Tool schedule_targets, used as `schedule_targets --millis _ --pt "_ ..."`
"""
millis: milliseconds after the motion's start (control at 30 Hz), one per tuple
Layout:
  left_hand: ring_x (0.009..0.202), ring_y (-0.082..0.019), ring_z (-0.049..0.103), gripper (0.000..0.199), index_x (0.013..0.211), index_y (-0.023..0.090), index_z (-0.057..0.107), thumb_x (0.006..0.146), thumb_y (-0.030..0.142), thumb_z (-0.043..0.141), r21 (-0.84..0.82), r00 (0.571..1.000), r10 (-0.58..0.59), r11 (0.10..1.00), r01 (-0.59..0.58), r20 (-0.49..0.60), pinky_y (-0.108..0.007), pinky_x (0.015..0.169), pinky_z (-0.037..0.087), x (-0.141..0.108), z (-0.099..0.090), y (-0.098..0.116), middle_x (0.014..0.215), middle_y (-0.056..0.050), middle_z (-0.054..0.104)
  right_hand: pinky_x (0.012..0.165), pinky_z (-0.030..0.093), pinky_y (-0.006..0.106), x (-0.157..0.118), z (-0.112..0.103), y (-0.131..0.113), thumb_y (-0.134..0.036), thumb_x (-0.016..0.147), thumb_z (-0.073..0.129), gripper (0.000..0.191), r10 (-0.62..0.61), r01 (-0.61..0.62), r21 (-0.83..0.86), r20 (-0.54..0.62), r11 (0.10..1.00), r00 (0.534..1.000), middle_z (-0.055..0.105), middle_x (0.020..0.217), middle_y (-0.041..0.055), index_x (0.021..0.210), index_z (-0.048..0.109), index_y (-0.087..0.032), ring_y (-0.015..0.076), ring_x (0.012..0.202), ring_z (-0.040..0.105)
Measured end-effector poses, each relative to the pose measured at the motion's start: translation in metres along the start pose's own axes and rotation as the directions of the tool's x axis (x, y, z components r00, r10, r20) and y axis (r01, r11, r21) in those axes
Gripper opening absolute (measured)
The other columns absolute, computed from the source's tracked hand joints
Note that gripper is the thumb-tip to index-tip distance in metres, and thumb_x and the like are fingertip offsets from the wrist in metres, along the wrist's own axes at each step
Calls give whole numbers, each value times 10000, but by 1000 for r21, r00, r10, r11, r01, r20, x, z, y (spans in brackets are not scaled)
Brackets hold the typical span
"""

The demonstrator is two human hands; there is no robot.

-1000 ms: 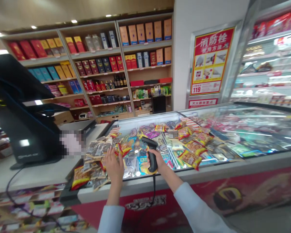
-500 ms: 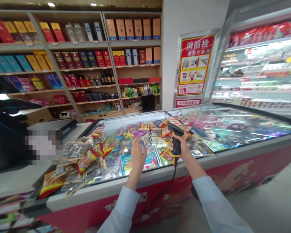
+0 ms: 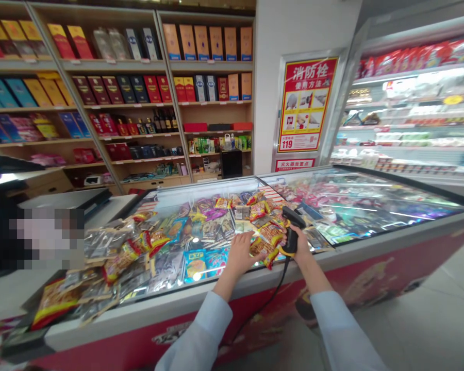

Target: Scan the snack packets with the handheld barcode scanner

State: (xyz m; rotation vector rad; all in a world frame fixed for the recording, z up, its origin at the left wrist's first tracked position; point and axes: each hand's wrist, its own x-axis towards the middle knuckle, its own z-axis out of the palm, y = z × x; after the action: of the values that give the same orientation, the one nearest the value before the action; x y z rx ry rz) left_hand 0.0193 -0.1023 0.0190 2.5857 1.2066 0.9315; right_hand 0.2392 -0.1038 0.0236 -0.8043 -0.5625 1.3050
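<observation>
My right hand (image 3: 302,248) grips a black and yellow barcode scanner (image 3: 294,217) by its handle, and a dark cord runs down from it. My left hand (image 3: 238,256) is over the front part of the glass freezer top, with thumb and fingers apart and nothing held. Right beside its fingers lies a yellow and red snack bag (image 3: 269,233); I cannot tell whether they touch. More snack bags (image 3: 258,210) are piled behind the scanner. To the left spreads another heap, with a red and yellow bag (image 3: 121,260) among clear brown-edged packets (image 3: 108,238).
The chest freezer (image 3: 332,260) has a grey rim and red front. At left are a counter (image 3: 7,291) and a dark, partly blurred shape. Shelves of boxes (image 3: 131,90) stand behind, beside a red poster (image 3: 308,105). A lit display fridge (image 3: 417,113) is at right.
My left hand has moved right, toward the snack bag beside the scanner. My right hand has shifted slightly right with the scanner still in it. The camera view has turned a little.
</observation>
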Motion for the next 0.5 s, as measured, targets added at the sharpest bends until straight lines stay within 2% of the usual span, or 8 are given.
schedule_targets --millis 133,200,333,500 --pt "1294 -329 424 967 1390 232 371 603 703 676 -46 993 76 996 -72 92 -543 1107 262 -5 3 2 1412 -138 459 347 377 224 2 -3 4 -378 643 715 256 37 -36 34 -11 999 999 523 473 -26 676 535 -199 103 361 451" --pt "1303 -343 412 1039 1399 250 374 538 733 697 -58 989 85 995 -79 121 -550 1103 265 -6 3 4 1429 -140 441 344 371 221 1 -3 5 -364 631 722 250 34 -33 45 -22 998 999 537 483 -22 688 544 -198 104 366 458" --pt "1308 -350 403 989 1368 283 443 526 734 703 -70 985 96 994 -87 144 -551 1091 285 -7 2 5 1449 -128 420 352 373 218 -1 -2 4 -388 633 721 269 52 -51 38 -11 998 999 526 473 -21 678 540 -194 107 376 466" --pt "1357 -355 342 995 1372 255 447 540 743 688 -98 976 144 987 -129 165 -558 1108 255 -6 2 4 1504 -147 341 351 366 205 -2 -1 3 -367 615 730 272 22 -21 37 -13 999 1000 540 506 -28 677 531 -192 93 380 465"
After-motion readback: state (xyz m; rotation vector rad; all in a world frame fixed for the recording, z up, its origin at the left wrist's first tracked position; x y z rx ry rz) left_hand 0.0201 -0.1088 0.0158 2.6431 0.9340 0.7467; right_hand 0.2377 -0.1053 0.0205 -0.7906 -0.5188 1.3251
